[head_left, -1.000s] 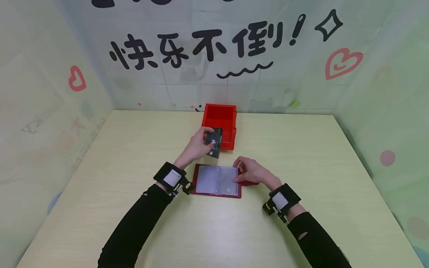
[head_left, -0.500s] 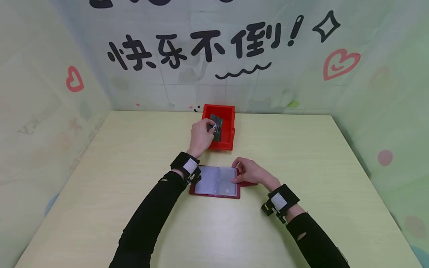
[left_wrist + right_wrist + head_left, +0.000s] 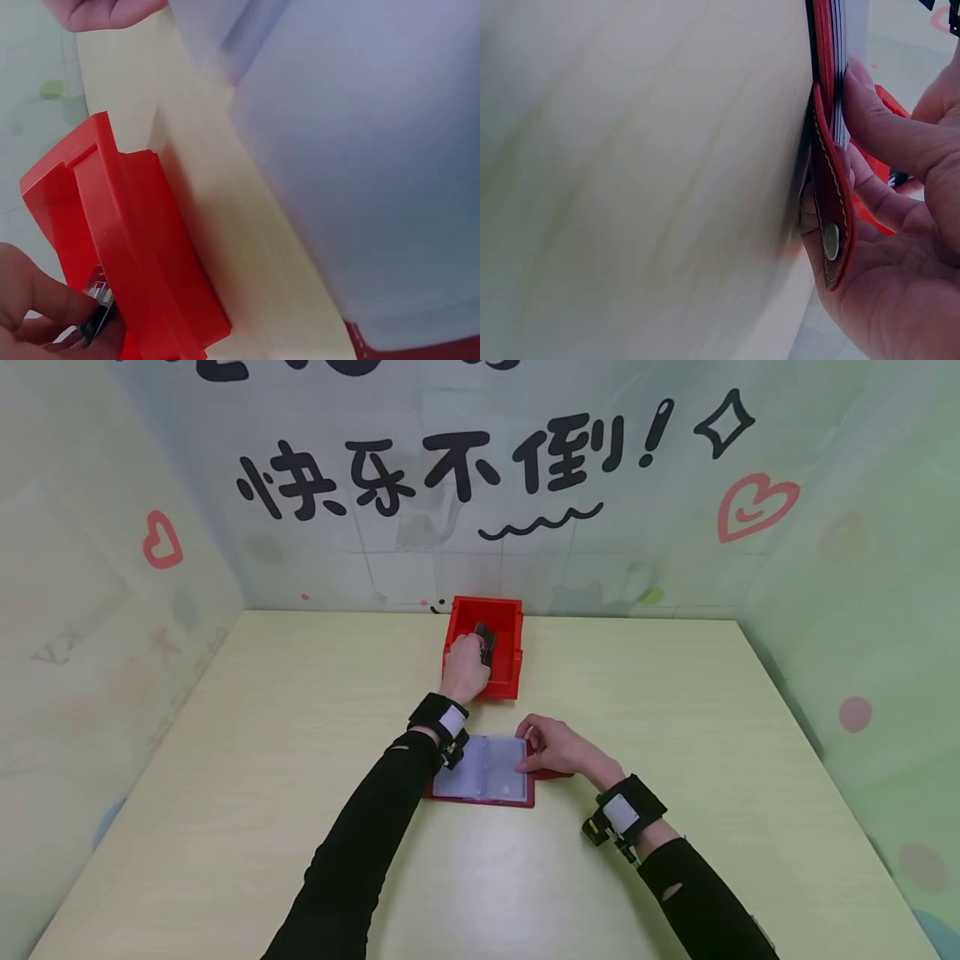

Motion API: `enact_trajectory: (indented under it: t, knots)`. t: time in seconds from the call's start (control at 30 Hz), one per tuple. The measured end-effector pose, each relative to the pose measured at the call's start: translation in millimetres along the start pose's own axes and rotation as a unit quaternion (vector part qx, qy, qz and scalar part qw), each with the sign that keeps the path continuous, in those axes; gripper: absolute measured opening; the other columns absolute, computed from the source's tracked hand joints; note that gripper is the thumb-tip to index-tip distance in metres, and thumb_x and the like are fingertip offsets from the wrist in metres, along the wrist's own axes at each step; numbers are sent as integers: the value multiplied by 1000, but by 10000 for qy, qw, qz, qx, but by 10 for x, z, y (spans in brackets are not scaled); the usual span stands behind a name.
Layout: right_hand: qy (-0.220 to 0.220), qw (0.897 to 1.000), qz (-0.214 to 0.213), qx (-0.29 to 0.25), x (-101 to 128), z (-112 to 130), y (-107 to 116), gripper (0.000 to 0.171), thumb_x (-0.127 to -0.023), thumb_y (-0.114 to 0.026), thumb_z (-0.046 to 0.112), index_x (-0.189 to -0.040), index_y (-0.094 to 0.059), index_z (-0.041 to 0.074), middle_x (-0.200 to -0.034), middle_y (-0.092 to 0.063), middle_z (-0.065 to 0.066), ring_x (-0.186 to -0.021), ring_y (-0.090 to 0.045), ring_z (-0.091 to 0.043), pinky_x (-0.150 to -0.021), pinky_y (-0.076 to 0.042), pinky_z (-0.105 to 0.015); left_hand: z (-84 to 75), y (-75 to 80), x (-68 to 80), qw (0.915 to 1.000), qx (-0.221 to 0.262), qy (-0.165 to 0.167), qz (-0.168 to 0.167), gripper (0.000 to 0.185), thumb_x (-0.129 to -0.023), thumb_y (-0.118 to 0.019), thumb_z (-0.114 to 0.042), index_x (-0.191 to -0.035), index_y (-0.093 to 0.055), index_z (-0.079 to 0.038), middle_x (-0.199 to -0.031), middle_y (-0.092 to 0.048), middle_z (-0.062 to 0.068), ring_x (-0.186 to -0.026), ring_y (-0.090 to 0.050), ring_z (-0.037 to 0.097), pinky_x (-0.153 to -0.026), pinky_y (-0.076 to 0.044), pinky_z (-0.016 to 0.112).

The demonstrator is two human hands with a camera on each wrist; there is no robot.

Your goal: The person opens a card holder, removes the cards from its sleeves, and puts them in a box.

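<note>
The left hand [image 3: 467,667] is clamped on a dark card [image 3: 487,642], thumb against fingers, inside the red box [image 3: 519,647]. Whether it is one card or several, I cannot tell. In this narrow space it is better to pinch the card lightly by its edge and to move it straight, so that it does not scrape or bend on the wall.

The right hand [image 3: 555,745] is clamped on the side of the open booklet [image 3: 504,770], which lies on the worktop [image 3: 630,693] nearer to the person than the box. Its thumb should press only softly, because the clear pages could crease, and the strap [image 3: 834,187] with its snap button [image 3: 832,241] should not fold over them.
</note>
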State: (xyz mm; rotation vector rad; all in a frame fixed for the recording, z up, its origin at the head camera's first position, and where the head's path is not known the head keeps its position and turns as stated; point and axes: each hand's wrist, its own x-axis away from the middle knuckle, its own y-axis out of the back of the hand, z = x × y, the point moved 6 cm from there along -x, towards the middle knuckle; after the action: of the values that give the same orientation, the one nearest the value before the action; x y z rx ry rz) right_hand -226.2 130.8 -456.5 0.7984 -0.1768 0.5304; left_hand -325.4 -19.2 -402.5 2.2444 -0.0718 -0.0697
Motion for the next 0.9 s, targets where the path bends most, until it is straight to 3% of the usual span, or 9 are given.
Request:
enact_trajectory:
  t: [0.2, 0.3, 0.43, 0.5, 0.6, 0.7, 0.8, 0.9]
  knots:
    - [-19, 10000, -14, -13, 2, -5, -4, 44, -84, -81, 15, -120, -56, 9, -89, -53, -8, -88, -53, -19, -72, -45, -26, 39, -120, -5, 9986, -342, 248, 308, 25, -95, -63, -7, -116, -59, 5, -121, -56, 23, -108, -60, 36, -96, -55, 47]
    - [-31, 10000, -1, -36, 4, -4, -5, 44, -84, -81, 15, -120, -56, 9, -89, -53, -8, -88, -53, -19, -72, -45, -25, 48, -157, 6, 9972, -553, 347, 376, 25, -96, -62, -9, -117, -61, 5, -136, -49, 25, -109, -62, 39, -98, -55, 48]
    - [-21, 10000, 6, -57, 7, -3, -2, 44, -85, -81, 15, -120, -56, 9, -89, -53, -8, -88, -53, -20, -72, -45, -25, 40, -213, 32, 9945, -857, 344, 497, 31, -97, -59, -11, -125, -63, 3, -156, -33, 26, -125, -54, 42, -107, -49, 50]
    - [13, 10000, 4, -47, 3, -5, -3, 44, -85, -81, 16, -120, -56, 9, -89, -53, -8, -88, -53, -19, -71, -45, -26, 32, -245, 44, 9919, -1132, 226, 539, 33, -98, -57, -13, -126, -65, 3, -156, -35, 26, -134, -48, 43, -113, -44, 51]
    - [71, 10000, -10, -38, 3, -3, -3, 43, -85, -81, 16, -120, -56, 8, -89, -52, -8, -87, -53, -19, -71, -44, -26, 27, -296, 55, 9859, -1596, -71, 492, 30, -99, -52, -16, -116, -70, 2, -140, -53, 23, -131, -51, 38, -114, -43, 48]
    - [122, 9999, -16, -42, 10, 4, -3, 43, -85, -81, 16, -119, -56, 8, -88, -52, -8, -86, -52, -19, -71, -44, -26, 29, -334, 55, 9796, -1944, -374, 356, 29, -101, -47, -19, -104, -70, -1, -116, -67, 17, -114, -63, 32, -105, -50, 45]
    - [158, 9999, -15, -37, 14, 7, -4, 43, -85, -81, 15, -119, -57, 7, -87, -52, -8, -85, -52, -19, -71, -44, -26, 43, -373, 52, 9750, -2123, -499, 428, 32, -103, -42, -25, -101, -68, -6, -100, -71, 12, -102, -67, 30, -100, -52, 44]
    - [169, 9999, -25, -25, 12, 4, -7, 43, -85, -81, 15, -119, -57, 7, -87, -52, -7, -85, -52, -19, -71, -44, -26, 45, -392, 51, 9728, -2166, -480, 668, 39, -104, -36, -31, -108, -67, -8, -100, -72, 12, -102, -67, 30, -101, -50, 44]
